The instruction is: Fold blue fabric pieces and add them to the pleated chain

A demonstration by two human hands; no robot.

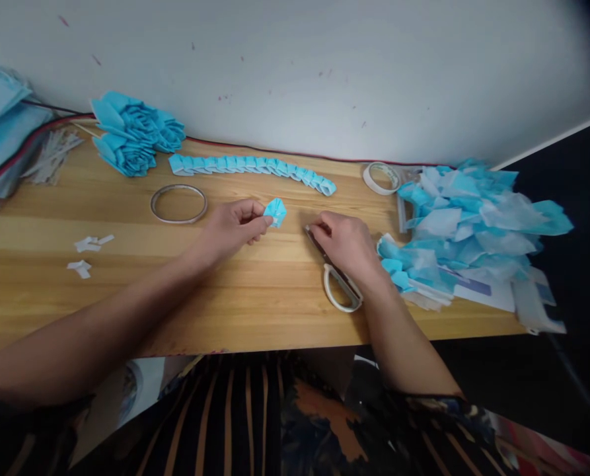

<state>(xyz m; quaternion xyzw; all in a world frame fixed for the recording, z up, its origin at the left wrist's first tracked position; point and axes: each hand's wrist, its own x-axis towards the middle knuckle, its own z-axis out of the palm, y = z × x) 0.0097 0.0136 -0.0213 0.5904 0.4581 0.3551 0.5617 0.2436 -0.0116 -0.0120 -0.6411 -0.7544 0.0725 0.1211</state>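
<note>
My left hand [238, 225] pinches a small folded blue paper piece [276, 211] between thumb and fingers, above the middle of the table. To its right, my right hand [341, 238] has its fingers pressed together at the tip end of a pair of scissors [338, 305] with white handles. A tiny pale bit shows at those fingertips, too small to name. The scissors lie on the wood, partly covered by my right hand. Behind both hands stretches a row of linked folded blue paper pieces [248, 164].
Folded blue paper flowers [126, 132] stand at the back left, near thin white strips [54, 155]. One tape roll [178, 203] lies left, another [381, 178] back right. A heap of blue and white pieces [473, 225] fills the right end. Paper scraps [89, 244] lie left.
</note>
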